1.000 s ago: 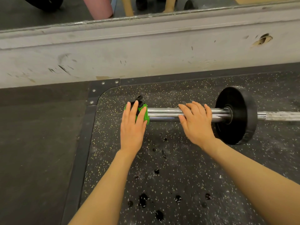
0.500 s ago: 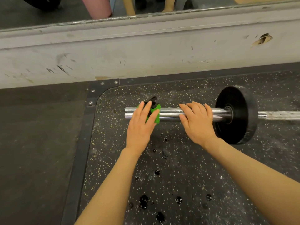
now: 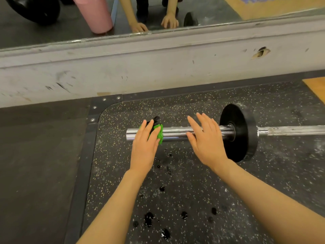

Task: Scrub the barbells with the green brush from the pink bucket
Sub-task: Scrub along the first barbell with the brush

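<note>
Speckled black rubber flooring (image 3: 193, 191) spreads under me, spotted with dark wet drops (image 3: 148, 220), and a scuffed white wall base runs behind it with a mirror (image 3: 211, 7) above, where a pink bucket (image 3: 95, 14) shows in reflection. My left hand (image 3: 144, 148) lies flat on the green brush (image 3: 159, 132), fingers straight, pressing it onto the chrome sleeve of the barbell (image 3: 175, 134) near its free end; the brush peeks out past my fingertips. My right hand (image 3: 206, 143) is spread wide over the sleeve, fingers straight and uncurled, just left of the black plate (image 3: 242, 132).
</note>
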Available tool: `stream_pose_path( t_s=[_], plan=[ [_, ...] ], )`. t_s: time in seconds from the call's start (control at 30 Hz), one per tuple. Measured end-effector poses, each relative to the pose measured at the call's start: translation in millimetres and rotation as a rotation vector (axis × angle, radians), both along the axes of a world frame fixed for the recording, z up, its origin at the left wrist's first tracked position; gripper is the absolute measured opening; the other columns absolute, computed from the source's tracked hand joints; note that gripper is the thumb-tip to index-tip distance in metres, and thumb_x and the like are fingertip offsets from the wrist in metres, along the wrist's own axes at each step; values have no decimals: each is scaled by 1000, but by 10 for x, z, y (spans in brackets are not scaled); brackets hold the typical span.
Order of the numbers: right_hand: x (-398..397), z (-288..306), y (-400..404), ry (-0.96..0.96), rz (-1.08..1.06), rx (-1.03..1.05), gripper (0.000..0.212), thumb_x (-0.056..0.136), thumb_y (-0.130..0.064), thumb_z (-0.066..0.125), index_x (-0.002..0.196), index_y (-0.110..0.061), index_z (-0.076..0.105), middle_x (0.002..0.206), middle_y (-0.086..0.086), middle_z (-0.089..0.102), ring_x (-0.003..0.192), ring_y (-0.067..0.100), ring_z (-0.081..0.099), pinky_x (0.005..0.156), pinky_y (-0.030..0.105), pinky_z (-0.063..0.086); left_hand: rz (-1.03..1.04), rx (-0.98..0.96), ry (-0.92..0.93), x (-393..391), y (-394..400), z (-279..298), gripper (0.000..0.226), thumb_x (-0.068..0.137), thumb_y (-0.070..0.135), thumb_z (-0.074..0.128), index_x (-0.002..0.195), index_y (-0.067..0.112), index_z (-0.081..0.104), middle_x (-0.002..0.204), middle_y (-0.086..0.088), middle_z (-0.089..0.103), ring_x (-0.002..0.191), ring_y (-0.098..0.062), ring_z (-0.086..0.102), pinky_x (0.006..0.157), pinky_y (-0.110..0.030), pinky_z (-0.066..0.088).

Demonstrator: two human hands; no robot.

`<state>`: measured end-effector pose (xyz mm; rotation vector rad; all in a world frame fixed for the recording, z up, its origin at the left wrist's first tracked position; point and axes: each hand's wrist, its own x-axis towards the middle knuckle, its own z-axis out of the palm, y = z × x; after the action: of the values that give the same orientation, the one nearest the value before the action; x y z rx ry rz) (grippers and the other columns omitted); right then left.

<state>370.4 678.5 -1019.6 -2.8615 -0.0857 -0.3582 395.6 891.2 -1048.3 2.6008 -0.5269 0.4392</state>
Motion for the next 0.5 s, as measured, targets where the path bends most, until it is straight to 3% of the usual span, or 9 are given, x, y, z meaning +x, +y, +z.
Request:
stream_pose_path(
  t_s=[0.3,0.5],
  plan=[
    [-199,375,-730,-97,-68,-291,49,98,-35,36,135,-9,53,144,19,45,139,36,31,115,49,14,-28,33,27,-22,-409,64,39,88,7,65,126,6,59,140,-15,49,135,-37,39,108,-47,32],
    [-287,186,-1009,-78,-65,-245,39,101,-23,47,135,-3,53,150,19,37,142,37,26,109,52,34,-34,23,14,-45,-609,45,39,87,6,66,125,5,60,140,-16,50,134,-39,39,108,-50,35]
  ],
)
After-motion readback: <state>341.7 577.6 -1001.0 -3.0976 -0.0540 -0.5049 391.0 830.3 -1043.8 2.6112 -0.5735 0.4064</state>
